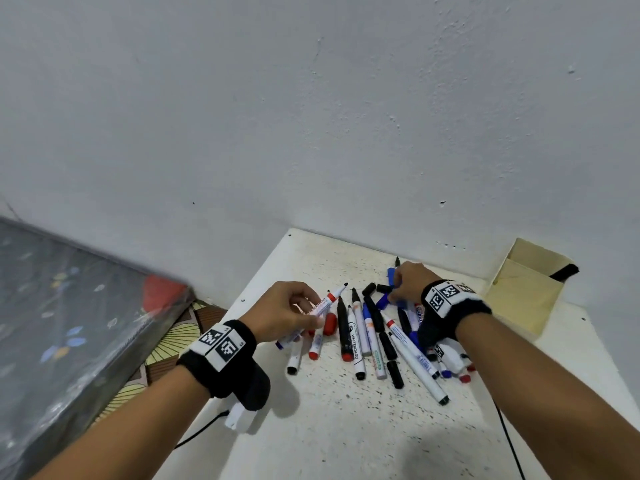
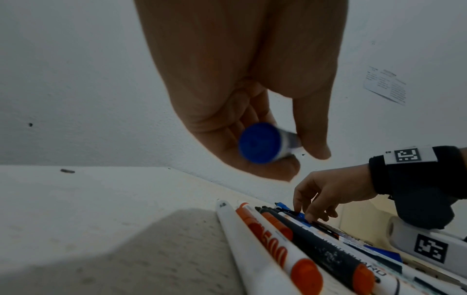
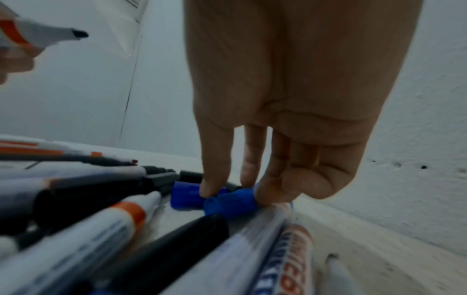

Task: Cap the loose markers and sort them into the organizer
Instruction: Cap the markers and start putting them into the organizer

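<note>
My left hand [image 1: 309,315] holds an uncapped white marker [image 1: 328,300] above the pile, its black tip pointing up and to the right. In the left wrist view my left hand [image 2: 290,159] grips that marker, whose blue end [image 2: 260,142] faces the camera. My right hand [image 1: 394,293] reaches down at the far side of the pile. In the right wrist view my right hand [image 3: 236,192] pinches a blue cap [image 3: 230,204] lying on the table, with a second blue cap [image 3: 184,196] beside it. A cream cardboard organizer [image 1: 526,289] stands at the back right.
Several markers [image 1: 360,337] and loose black caps [image 1: 369,288] lie piled on the white speckled table [image 1: 346,427]. A red cap [image 1: 329,323] lies by my left hand. A wall runs behind. A dark patterned mattress [image 1: 69,306] is off the table's left edge.
</note>
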